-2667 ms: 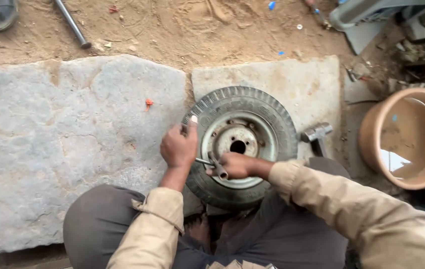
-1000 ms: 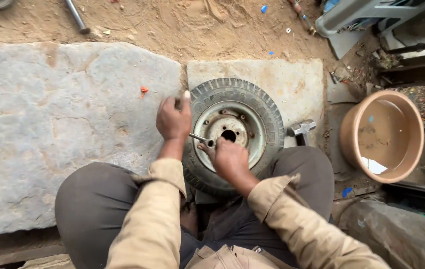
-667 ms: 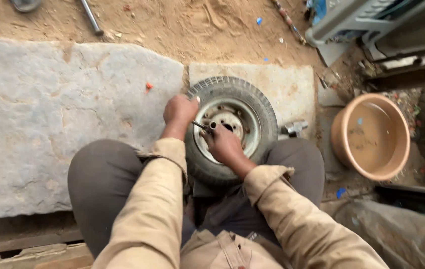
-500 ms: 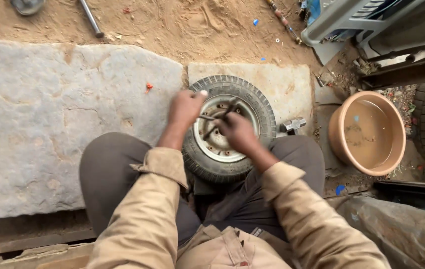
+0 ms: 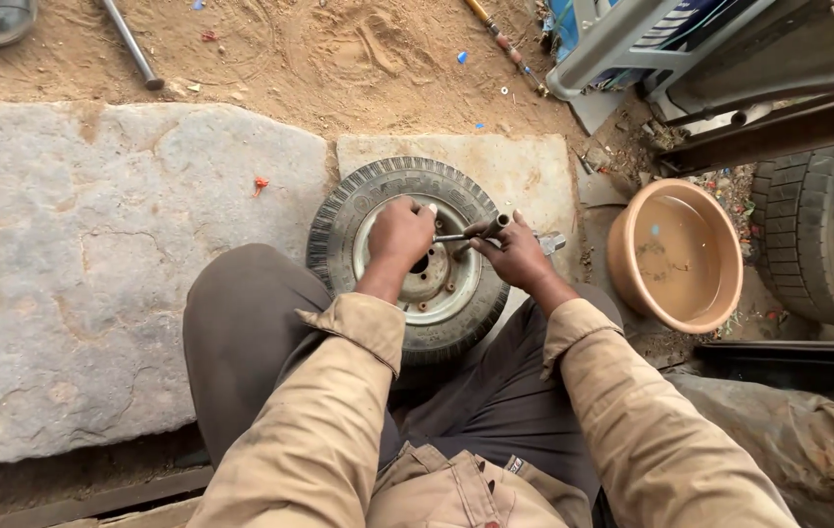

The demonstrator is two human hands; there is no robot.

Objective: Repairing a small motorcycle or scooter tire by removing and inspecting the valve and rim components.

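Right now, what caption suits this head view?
Both hands, left hand and right hand, grip a metal wrench over a small wheel.

The tyre (image 5: 339,217) is black with small ridged lines all round, and its wheel middle (image 5: 456,284) is grey. The bowl (image 5: 676,256) is orange-brown. The sleeves (image 5: 324,411) are tan, the trousers (image 5: 241,332) dark grey, the stone slab (image 5: 94,264) pale grey, the sand (image 5: 339,59) light brown
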